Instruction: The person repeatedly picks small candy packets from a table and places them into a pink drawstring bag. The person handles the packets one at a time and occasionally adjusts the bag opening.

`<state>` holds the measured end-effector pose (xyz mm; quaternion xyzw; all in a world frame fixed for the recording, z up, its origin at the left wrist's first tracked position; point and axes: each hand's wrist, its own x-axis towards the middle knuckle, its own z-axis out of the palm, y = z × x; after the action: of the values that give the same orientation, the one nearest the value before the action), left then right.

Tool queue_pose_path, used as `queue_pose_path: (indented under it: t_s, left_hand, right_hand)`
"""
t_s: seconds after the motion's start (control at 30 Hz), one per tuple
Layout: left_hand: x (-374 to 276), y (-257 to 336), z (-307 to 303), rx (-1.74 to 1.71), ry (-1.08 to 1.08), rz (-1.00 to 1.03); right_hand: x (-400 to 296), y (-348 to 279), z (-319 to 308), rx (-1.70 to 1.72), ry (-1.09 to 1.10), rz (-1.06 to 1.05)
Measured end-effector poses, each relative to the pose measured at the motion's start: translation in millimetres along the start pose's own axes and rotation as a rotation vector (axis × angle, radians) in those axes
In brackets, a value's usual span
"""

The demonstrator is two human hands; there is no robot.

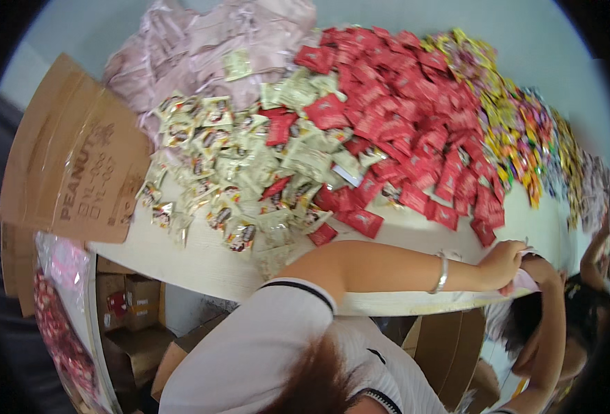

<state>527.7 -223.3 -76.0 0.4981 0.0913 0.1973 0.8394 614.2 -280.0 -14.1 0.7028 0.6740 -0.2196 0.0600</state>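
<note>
Both arms reach across to the right end of the white table. My left hand [502,265], with a silver bangle on its wrist, has its fingers curled on a pale pink piece, probably a cloth pouch [526,281]. Right up against it is my right hand [542,270]; its fingers are mostly hidden at the pink piece, so its grip is unclear. Closest to the hands on the tabletop lie red wrapped packets [483,230], the near edge of a large heap.
Cream packets [240,233] spread left of the red heap. Colourful wrapped sweets [525,134] lie to the right. Pale pink cloth pouches [191,57] are piled at the back. A printed cardboard box [77,155] stands left. Another person [584,300] is close at the right.
</note>
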Motion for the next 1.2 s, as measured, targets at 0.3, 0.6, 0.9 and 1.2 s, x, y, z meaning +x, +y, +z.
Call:
queue_pose_path:
  t_s: [0.3, 0.6, 0.9, 1.2]
  left_hand:
    - [11.4, 112.9, -102.1, 0.458, 0.104, 0.792]
    - [-205.9, 285.3, -487.8, 2.097, 1.207, 0.487]
    - [-211.7, 316.8, -565.0, 2.140, 1.042, 0.156]
    - [-206.5, 335.1, -559.2, 2.349, 1.049, -0.038]
  right_hand:
    - [-8.1, 144.4, -16.6, -0.223, 0.246, 0.442]
    - [84.8, 192.8, -69.7, -0.427, 0.665, 0.168]
    - [259.4, -107.7, -41.3, 0.071, 0.596, -0.387]
    - [385.6, -264.7, 23.0, -0.121, 0.848, -0.720]
